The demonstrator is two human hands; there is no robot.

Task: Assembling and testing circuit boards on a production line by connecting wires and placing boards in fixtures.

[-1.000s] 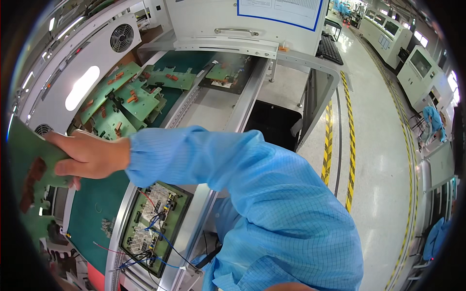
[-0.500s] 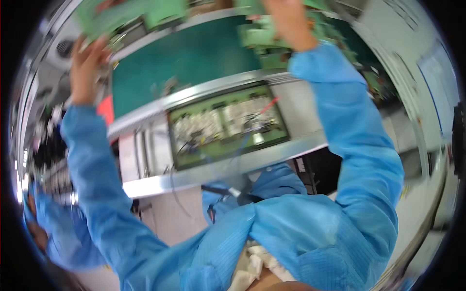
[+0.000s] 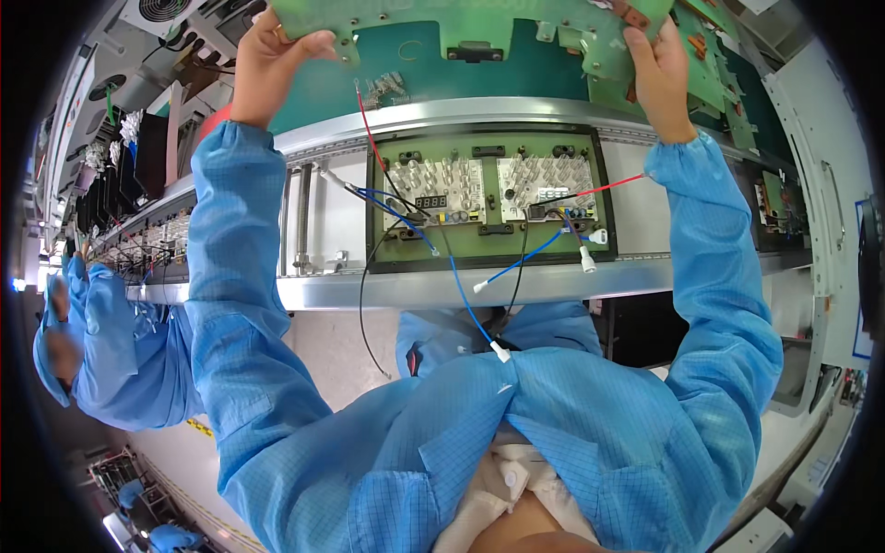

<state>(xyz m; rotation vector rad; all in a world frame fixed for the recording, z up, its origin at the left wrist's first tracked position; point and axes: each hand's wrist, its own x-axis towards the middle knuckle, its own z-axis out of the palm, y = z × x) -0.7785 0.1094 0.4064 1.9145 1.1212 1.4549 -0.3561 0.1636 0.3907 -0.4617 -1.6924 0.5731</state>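
At the top of the view, my left hand and my right hand grip opposite ends of a translucent green fixture plate. Its far part runs out of view. A black block sits on its near edge. Closer to me, a black-framed green pallet lies on the metal rail, apart from the plate. It carries a left circuit board with a small digit display and a right circuit board. Red, blue and black wires trail from both boards, one blue wire hanging over the near rail.
Small clear parts lie in a pile on the green mat. More green plates sit beyond my right hand. At the far left, a co-worker in blue is beside a line of boards. A grey cabinet stands right.
The view has shifted and sharpened. My hands, blurred and wider apart before, now grip the green plate, which spans between them above the mat.
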